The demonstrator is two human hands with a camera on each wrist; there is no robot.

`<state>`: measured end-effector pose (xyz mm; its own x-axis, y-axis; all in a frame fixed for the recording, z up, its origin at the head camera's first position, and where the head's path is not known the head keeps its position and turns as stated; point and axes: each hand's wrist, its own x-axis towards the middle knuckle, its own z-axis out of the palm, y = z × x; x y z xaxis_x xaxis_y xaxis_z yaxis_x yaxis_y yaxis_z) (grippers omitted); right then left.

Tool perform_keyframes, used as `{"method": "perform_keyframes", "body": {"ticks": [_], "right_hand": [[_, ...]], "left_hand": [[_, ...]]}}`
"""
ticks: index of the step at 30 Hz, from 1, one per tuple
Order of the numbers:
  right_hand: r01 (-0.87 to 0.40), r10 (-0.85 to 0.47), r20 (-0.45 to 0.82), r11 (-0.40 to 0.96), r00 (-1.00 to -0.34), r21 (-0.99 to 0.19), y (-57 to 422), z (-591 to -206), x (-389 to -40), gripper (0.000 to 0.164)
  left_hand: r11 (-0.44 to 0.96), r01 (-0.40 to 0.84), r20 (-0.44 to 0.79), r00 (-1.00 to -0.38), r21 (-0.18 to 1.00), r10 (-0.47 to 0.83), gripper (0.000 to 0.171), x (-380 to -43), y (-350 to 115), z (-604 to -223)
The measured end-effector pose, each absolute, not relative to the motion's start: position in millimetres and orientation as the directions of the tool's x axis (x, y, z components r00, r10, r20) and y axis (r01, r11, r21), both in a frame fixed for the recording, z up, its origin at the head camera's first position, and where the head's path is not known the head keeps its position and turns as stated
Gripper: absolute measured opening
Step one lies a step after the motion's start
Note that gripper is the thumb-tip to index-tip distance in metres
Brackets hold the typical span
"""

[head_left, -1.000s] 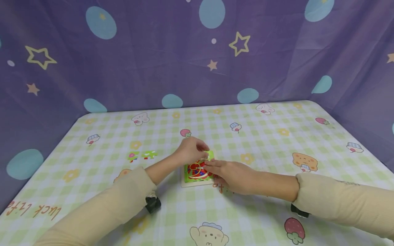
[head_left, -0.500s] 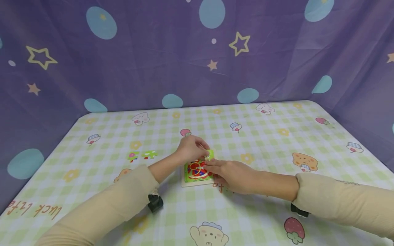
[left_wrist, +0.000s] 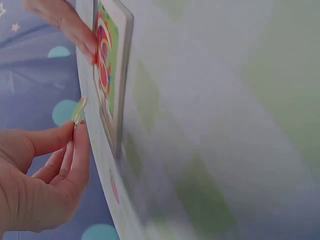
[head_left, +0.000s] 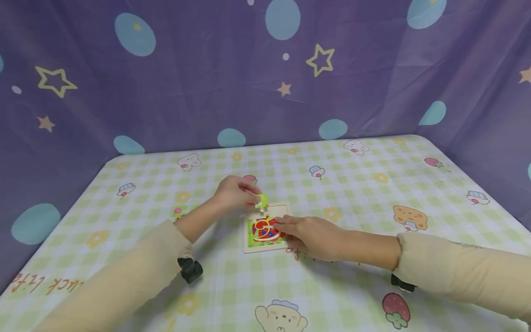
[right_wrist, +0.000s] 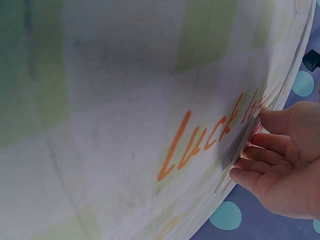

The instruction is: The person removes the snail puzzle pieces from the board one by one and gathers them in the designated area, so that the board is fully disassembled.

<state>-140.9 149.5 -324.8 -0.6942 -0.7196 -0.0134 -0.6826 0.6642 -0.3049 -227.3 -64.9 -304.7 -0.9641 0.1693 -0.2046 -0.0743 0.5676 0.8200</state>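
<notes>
My left hand (head_left: pixel 236 191) pinches a green jigsaw puzzle piece (head_left: pixel 262 203) between thumb and fingertips, raised over the top left of a small wooden puzzle board (head_left: pixel 277 210). In the left wrist view the piece (left_wrist: pixel 78 111) stands up from the fingertips, apart from the board (left_wrist: pixel 125 30). Red, blue and green assembled pieces (head_left: pixel 265 233) fill the board's lower part; its upper part shows bare wood. My right hand (head_left: pixel 315 237) rests at the board's right side, fingers extended onto the picture. In the right wrist view its thumb (right_wrist: pixel 274 120) meets the board's edge.
Loose puzzle pieces (head_left: pixel 179 212) lie on the table left of the board, partly hidden behind the left forearm. A green-and-white checked cloth (head_left: pixel 352 295) covers the table. A purple curtain (head_left: pixel 199 83) hangs behind it.
My left hand has lifted the green puzzle piece off the board's upper right and moved left with it, baring the wood there. The right hand stays in place.
</notes>
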Motion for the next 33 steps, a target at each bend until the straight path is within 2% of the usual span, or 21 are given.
{"method": "perform_keyframes", "body": {"ticks": [14,22,29,33], "right_hand": [[-0.678,-0.717,-0.025,0.669,-0.696,-0.304,147.7,-322.7,-138.9,0.049],[-0.674,-0.715,-0.020,0.668,-0.699,-0.317,147.6,-321.9,-137.4,0.048],[-0.673,-0.714,-0.023,0.671,-0.700,-0.311,147.0,-323.7,-138.0,0.050],[-0.675,-0.715,-0.021,0.668,-0.698,-0.312,146.9,-323.7,-138.2,0.050]], "left_hand": [[0.607,-0.130,-0.231,-0.969,0.784,0.091,0.024,-226.5,-109.1,-304.9],[0.707,-0.052,-0.175,-0.979,0.705,0.102,0.018,-227.5,-118.6,-304.6],[0.820,0.113,-0.068,-0.981,0.561,0.182,0.013,-229.5,-122.1,-306.1],[0.835,0.130,-0.059,-0.980,0.535,0.190,0.011,-229.2,-123.8,-306.3]]}}
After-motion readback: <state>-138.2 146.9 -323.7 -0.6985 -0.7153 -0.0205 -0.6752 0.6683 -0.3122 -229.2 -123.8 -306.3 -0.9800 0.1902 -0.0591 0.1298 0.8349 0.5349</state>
